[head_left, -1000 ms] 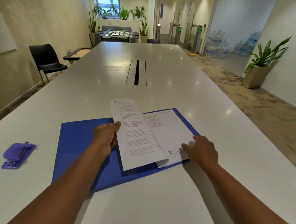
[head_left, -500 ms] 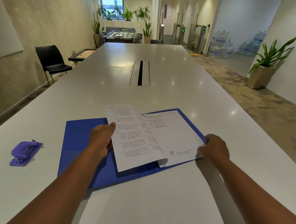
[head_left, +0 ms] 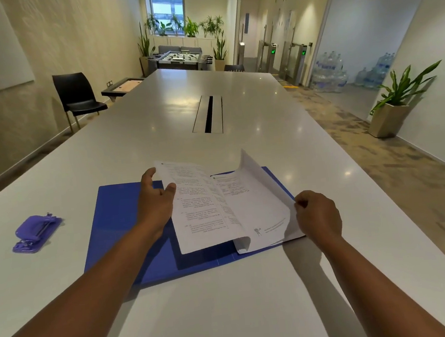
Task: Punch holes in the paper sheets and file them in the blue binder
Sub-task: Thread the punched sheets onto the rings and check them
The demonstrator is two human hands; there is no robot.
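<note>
1. Purple hole punch point(head_left: 36, 233) parked far left on the surface point(head_left: 229, 303), well apart from the binder; untouched, out of the working zone, probably done with for now.
2. Blue binder point(head_left: 123, 218) lying open and flat near the front edge of the surface; left cover bare, paper sheets point(head_left: 200, 205) stacked over the spine area and right cover.
3. Left hand point(head_left: 156, 199) at the left edge of the turned-over sheets: thumb on the printed face, fingers behind. Pinch grip, holding that batch tilted up, likely to keep the rings or spine exposed; fastener itself hidden under paper, cannot tell its type.
4. Middle: near edge of the sheets curling at the spine fold, close to the binder's front edge.
5. Right hand point(head_left: 316, 213) pinching the right edge of a single lifted sheet point(head_left: 261, 183), fingers curled round it. Sheet bowed upward, far corner standing free above the stack. Reads as a page turn, or as aligning punched holes before seating.
6. Clearance: open surface ahead of and right of the binder, cable slot point(head_left: 208, 115) well beyond. Right edge of the surface near the right hand's side, floor below; sloppy release could slide a loose sheet off.
7. Risk: tearing at the holes if the lifted sheet gets pulled sideways.
</note>
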